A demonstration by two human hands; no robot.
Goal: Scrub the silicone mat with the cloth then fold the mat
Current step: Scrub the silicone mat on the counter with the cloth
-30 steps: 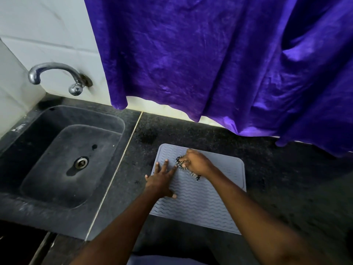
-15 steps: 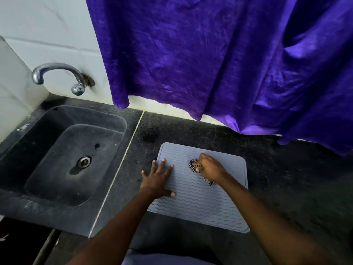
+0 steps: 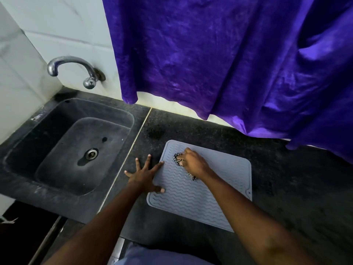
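Head view: the mat (image 3: 198, 197) lies flat on the table (image 3: 286, 178), to the right of the sink (image 3: 47, 121), and its longer side seems to run across you. Your right hand (image 3: 194, 163) is clamped on the checked cloth (image 3: 177, 159), pressing it onto the mat's far left part. Most of the ribbed surface therefore lies toward you and to the right of that grip. Your left hand (image 3: 142, 176) is spread flat, fingers apart, with thumb and forefinger on the mat's left edge and the rest on the table. It pins that edge, so I judge you should scrub away from it.
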